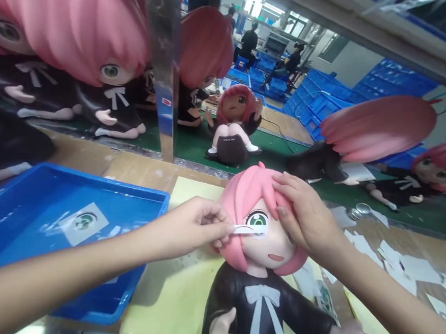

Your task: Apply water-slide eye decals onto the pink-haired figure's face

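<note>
Eye decal (256,229) pinched in left fingers (224,228), on doll (274,249)

Bare left hand (198,221); bare right hand (307,218) (2 bare forearms).

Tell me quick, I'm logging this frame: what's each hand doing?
Left hand: pinched shut on the eye sticker strip, held against the doll.
Right hand: open, resting on the doll's pink hair, gripping nothing.

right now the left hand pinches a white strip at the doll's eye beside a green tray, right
Not quite: the head view shows the tray is blue. The left hand does pinch the white strip at the doll's eye.
</note>
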Demonstrator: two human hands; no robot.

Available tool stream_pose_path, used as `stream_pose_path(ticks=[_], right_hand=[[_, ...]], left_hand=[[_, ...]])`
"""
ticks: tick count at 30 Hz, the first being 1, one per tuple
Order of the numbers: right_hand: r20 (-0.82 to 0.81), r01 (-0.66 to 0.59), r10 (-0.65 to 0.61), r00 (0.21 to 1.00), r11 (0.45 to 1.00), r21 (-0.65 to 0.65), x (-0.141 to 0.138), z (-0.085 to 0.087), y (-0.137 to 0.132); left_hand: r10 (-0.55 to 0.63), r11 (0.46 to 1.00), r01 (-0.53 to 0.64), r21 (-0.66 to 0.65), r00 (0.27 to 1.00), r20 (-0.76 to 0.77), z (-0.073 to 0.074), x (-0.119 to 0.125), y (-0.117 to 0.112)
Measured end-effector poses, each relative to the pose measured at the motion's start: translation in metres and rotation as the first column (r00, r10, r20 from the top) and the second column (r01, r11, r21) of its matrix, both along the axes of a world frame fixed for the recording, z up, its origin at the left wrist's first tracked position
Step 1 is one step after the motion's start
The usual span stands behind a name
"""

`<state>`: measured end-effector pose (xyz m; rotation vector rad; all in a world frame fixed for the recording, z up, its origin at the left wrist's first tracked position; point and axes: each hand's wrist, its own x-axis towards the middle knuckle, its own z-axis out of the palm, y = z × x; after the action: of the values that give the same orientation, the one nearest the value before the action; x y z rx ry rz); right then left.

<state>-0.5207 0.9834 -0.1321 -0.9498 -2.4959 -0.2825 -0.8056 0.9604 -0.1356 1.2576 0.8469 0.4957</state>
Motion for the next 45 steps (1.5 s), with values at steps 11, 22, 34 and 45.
stream_pose_path(ticks=[11, 22, 34, 45], right_hand=[[-0.093, 0.298, -0.304, 0.948, 0.952, -0.070, 0.018, 0.031, -0.063], [-0.167, 0.355, -0.330, 0.929, 0.923, 0.151, -0.009, -0.004, -0.088], [-0.264, 0.436, -0.393, 0.881, 0.890, 0.130, -0.022, -0.020, -0.079], [-0.270, 0.494, -0.444, 0.855, 0.855, 0.157, -0.025, -0.024, -0.076]], left_hand=[[-0.091, 0.996, 0.091, -0.008, 0.992, -0.089, 0.013, 0.060, 0.025], [-0.180, 0.977, 0.206, 0.053, 0.932, -0.316, 0.035, 0.079, 0.049], [-0.014, 0.831, 0.265, 0.489, 0.889, -0.457, 0.046, 0.090, 0.055], [-0.007, 0.733, 0.335, 0.592, 0.874, -0.486, 0.046, 0.097, 0.057]])
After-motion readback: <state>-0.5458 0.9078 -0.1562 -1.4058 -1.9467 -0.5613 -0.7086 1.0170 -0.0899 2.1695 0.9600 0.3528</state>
